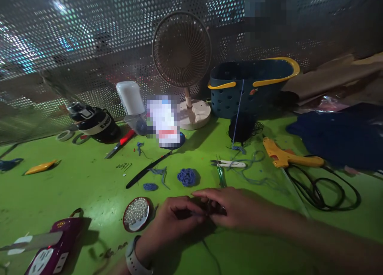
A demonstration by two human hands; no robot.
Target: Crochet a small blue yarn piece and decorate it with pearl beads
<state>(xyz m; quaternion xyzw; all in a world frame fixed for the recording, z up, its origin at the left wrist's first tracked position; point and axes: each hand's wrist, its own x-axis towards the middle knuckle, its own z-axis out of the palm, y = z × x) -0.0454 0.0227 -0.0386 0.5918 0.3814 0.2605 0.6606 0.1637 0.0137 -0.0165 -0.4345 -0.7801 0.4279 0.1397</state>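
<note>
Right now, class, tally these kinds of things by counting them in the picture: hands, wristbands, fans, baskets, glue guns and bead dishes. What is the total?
Hands: 2
Wristband: 1
Fan: 1
Basket: 1
Glue gun: 1
Bead dish: 1
Total: 7

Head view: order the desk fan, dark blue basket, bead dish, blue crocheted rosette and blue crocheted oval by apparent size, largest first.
1. Desk fan and dark blue basket: too alike to rank
2. Bead dish
3. Blue crocheted rosette
4. Blue crocheted oval
</note>
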